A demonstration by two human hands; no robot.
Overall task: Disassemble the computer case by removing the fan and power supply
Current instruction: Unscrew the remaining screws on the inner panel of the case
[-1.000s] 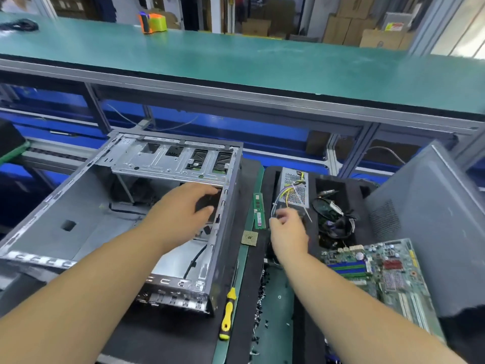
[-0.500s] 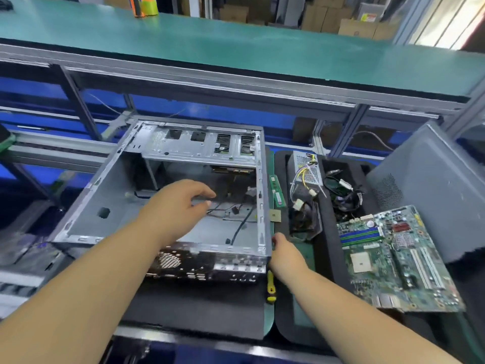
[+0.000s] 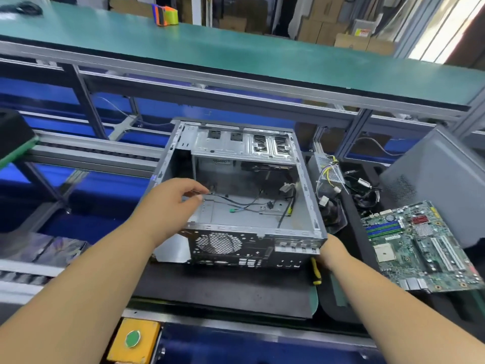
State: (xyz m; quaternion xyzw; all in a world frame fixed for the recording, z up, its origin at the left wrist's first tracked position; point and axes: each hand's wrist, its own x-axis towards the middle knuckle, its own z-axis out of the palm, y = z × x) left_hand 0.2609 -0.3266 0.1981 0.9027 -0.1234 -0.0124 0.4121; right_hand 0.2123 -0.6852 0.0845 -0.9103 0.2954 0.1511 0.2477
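Right hand (image 3: 331, 252) is off the power supply (image 3: 326, 172) and now grips the computer case (image 3: 244, 206) at its near right corner. Case now sits squarer, rear panel facing near.

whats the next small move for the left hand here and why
Probably pinch the loose black cable and draw it out of the computer case. The left hand hovers over the case's open left side with fingertips at that cable, while the right hand steadies the near right corner. The case floor looks otherwise stripped.
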